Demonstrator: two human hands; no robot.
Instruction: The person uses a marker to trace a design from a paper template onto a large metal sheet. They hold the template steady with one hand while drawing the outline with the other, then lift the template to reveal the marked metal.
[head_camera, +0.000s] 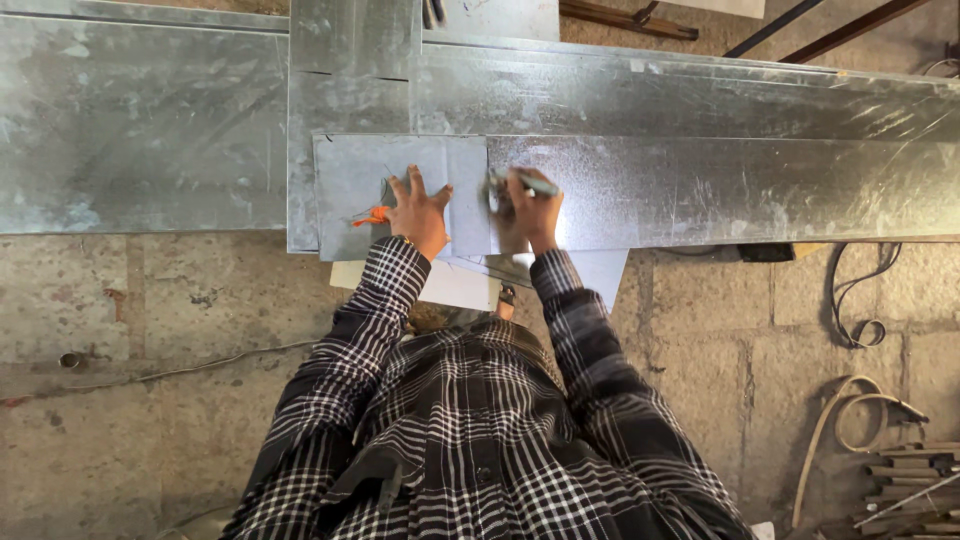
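Small metal sheet (400, 195) lying flat atop the long metal sheet (700, 190), at its left end. Left hand (420, 212) spread, fingers splayed, pressing the small sheet down; something orange (372, 216) just left of that hand, kind unclear. Right hand (528, 208) closed around a marker (530, 184) at the small sheet's right edge. Likely thin, stiff, light, slippery, sharp-edged; best held flat-palmed, away from edges. Concrete floor (120, 330) below.

shirt: black-and-white plaid | sleeves: long, buttoned cuffs | hands: bare
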